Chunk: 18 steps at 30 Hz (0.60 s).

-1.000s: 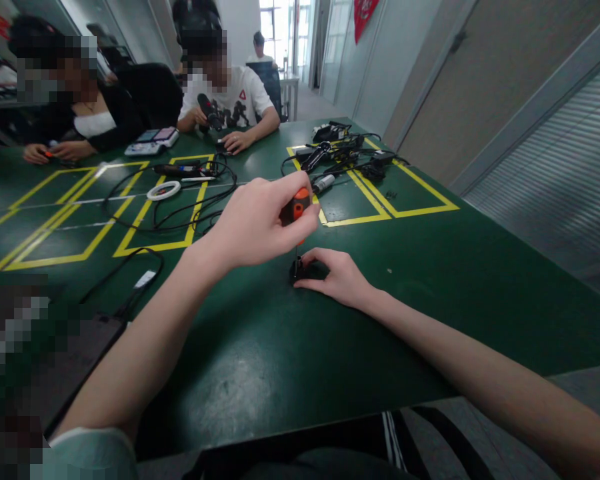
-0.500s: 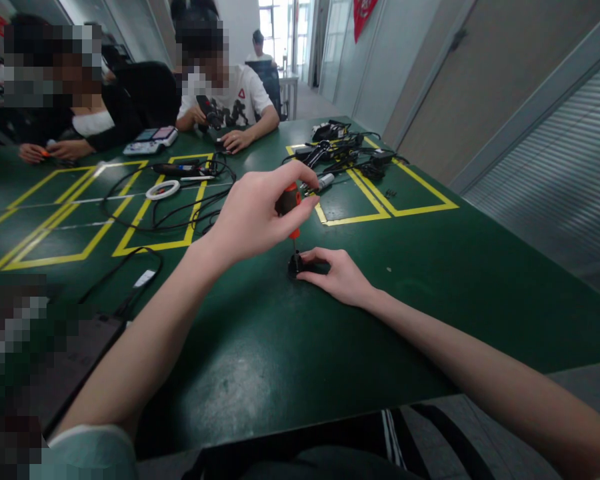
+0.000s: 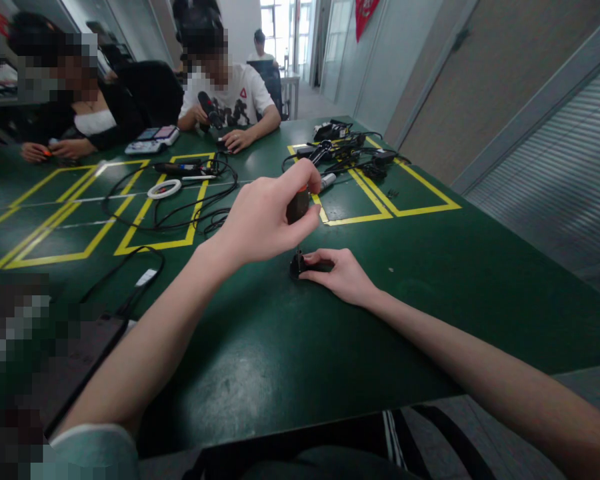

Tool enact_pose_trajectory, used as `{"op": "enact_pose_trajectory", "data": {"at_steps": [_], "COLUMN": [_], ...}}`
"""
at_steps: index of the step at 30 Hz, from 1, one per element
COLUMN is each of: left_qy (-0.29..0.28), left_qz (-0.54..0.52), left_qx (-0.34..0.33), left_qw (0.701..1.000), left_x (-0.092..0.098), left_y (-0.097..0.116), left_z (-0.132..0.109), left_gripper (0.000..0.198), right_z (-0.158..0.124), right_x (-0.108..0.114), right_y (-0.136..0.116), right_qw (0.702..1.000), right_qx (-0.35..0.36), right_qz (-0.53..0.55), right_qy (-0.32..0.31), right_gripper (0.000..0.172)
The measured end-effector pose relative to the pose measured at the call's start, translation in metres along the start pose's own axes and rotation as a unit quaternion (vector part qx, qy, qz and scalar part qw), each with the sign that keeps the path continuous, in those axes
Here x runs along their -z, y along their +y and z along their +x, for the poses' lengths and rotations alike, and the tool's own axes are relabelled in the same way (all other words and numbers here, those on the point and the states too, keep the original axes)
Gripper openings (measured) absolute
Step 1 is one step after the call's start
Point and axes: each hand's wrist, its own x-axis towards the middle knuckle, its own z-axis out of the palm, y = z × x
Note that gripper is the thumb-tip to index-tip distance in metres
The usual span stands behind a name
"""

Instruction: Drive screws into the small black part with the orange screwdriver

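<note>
My left hand is wrapped by thumb and fingers around the orange-and-black handle of a screwdriver. The screwdriver stands roughly upright, its thin shaft pointing down into a small black part on the green table. From the right side, my right hand pinches that black part between thumb and fingers and rests on the tabletop. What the part is, and whether a screw sits under the tip, is too small to tell.
Yellow tape frames mark the green table. Tangled black cables lie at the back right. A white ring and a cable lie at left. A dark laptop-like object is near my left arm. Two people sit opposite.
The screwdriver handle has turned in my left hand, showing its dark side where orange showed before. My left hand has shifted slightly right; my right hand holds its place.
</note>
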Motion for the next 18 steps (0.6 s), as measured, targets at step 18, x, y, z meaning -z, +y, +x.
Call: {"op": "enact_pose_trajectory", "data": {"at_steps": [18], "left_qy": [-0.011], "left_qz": [-0.009], "left_qx": [-0.027], "left_qw": [1.000], "left_x": [0.0027], "left_y": [-0.0025], "left_z": [-0.0005], "left_gripper": [0.037], "right_z": [0.0018], "right_x": [0.0018], "right_y": [-0.0024], "right_qw": [0.998], "right_qx": [0.009], "right_qz": [0.042], "right_qy": [-0.034], "right_gripper": [0.046]}}
